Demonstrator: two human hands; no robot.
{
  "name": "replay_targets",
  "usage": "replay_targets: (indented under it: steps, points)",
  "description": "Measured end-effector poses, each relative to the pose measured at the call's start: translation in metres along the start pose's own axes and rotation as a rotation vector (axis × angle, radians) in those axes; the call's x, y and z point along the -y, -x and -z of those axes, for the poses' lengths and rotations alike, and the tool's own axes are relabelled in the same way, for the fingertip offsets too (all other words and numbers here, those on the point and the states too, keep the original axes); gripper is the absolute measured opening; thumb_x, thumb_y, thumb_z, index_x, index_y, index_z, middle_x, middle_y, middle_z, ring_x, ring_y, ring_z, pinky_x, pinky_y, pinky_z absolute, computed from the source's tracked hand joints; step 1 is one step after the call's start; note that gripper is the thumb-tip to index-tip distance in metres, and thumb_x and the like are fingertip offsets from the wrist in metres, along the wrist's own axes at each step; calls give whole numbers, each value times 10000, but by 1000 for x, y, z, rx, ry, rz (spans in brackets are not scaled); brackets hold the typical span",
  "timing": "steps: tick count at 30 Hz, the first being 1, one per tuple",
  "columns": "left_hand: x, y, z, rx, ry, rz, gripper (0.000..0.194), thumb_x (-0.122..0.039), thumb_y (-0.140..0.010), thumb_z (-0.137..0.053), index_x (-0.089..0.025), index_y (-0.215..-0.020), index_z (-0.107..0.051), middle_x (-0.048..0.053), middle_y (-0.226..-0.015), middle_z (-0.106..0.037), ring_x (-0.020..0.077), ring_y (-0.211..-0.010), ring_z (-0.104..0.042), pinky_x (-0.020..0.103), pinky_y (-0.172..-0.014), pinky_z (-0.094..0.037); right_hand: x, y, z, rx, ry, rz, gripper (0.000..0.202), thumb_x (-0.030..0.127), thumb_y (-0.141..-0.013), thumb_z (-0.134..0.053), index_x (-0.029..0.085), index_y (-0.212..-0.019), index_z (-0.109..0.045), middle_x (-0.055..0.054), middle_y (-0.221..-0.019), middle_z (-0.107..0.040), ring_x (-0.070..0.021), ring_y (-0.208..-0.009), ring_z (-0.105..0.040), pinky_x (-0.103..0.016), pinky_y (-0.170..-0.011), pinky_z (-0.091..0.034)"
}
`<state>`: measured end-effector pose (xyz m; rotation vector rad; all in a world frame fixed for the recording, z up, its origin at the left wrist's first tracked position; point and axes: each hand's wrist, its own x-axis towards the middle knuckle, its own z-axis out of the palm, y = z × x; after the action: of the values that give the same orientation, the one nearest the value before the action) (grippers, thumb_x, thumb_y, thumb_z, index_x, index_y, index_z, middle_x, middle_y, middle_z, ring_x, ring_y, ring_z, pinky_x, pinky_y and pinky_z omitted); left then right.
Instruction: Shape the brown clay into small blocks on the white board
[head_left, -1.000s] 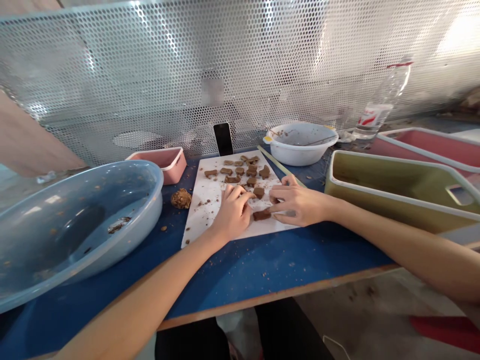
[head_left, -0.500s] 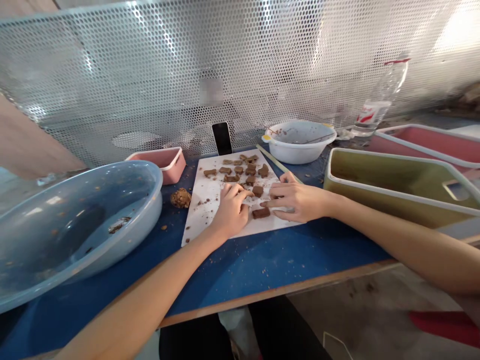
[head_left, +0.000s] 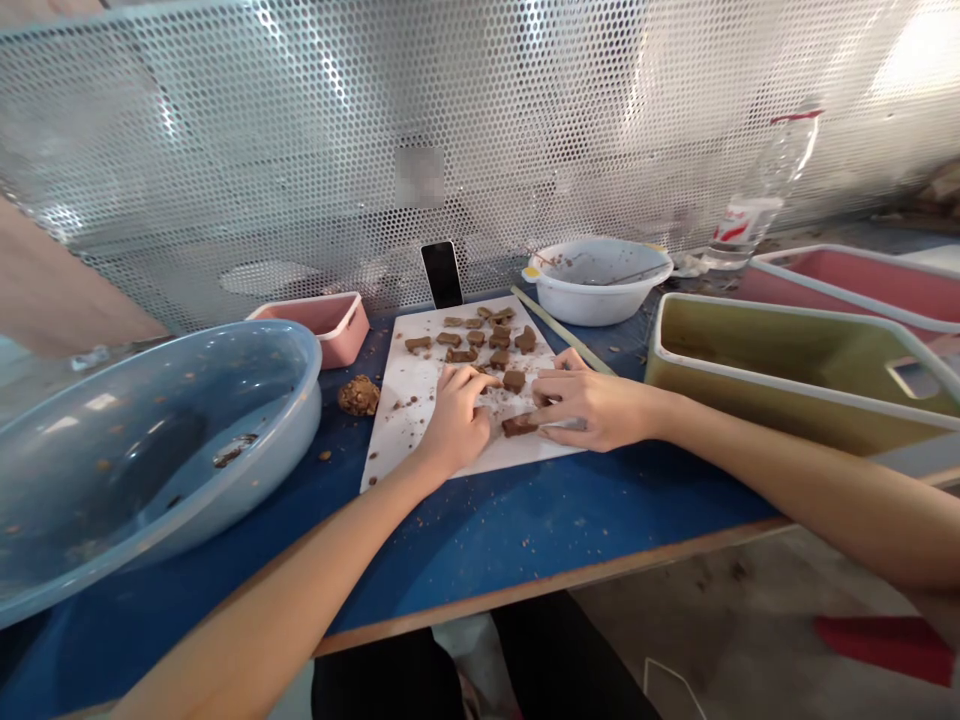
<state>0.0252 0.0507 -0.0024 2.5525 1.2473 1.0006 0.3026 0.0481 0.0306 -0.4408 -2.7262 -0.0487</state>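
On a white board (head_left: 409,440) lie several brown clay-like pieces, some bone-shaped (head_left: 418,344). My left hand (head_left: 459,412) rests on the board's middle with the index finger stretched toward a small brown square block (head_left: 514,381); thumb and index finger are apart. Part of another brown piece shows behind that finger. My right hand (head_left: 581,405) comes in from the right, its fingertips closed on the right end of a longer brown block (head_left: 519,426) near the board's front. Its other fingers are curled, and the underside of the grip is hidden.
A big blue basin (head_left: 300,400) stands left, beside a brown lump (head_left: 359,396) and a pink bin (head_left: 345,335). Behind are a phone (head_left: 442,275), a pale stick (head_left: 559,330) and a white basin (head_left: 596,305). Right are a green bin (head_left: 720,385) and a bottle (head_left: 742,220).
My right fingertips have moved left onto the end of the longer block, which now sits slightly tilted. My left hand has barely shifted.
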Motion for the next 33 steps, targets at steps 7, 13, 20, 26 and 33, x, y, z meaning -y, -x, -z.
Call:
replay_targets:
  steps: [7,13,20,26,33]
  points:
    - [0,-1,1,5,-2,17,552,83,-753,-492,-193,-1165,-732,87,-1115,-664,311,-1195,-572,497,-1073,-541,-2,1,-6,52,10,24,319,314,-1132,-547,237,-1266,-826,-66,-1020,-645,-203,-904,-575,-456,-981,-325]
    - [-1,-1,0,-11,9,28,457,41,-822,-509,-201,-1136,-735,92,-1105,-658,318,-1191,-566,509,-1079,-535,-3,0,-6,90,58,-11,368,435,-1163,-550,255,-1357,-806,-78,-1070,-638,-202,-906,-573,-438,-957,-335]
    - [-3,-3,4,-10,20,51,443,6,-825,-522,-207,-1143,-745,86,-1129,-685,317,-1205,-583,504,-1092,-538,7,-6,-12,9,65,-67,388,457,-1170,-540,230,-1344,-802,-97,-1121,-630,-238,-1005,-600,-466,-995,-339]
    - [-4,-3,4,-16,33,33,435,7,-826,-519,-203,-1128,-752,88,-1112,-694,313,-1177,-582,514,-1079,-542,4,-6,-15,89,59,-75,347,403,-1141,-583,300,-1395,-797,-119,-1199,-617,-269,-1089,-569,-448,-974,-344]
    - [-4,-3,3,-24,53,28,415,-3,-834,-521,-204,-1127,-736,91,-1115,-692,317,-1180,-578,526,-1081,-543,4,-8,-20,-17,59,-197,391,479,-1131,-614,254,-1412,-765,-134,-1238,-623,-286,-1105,-575,-498,-1034,-335]
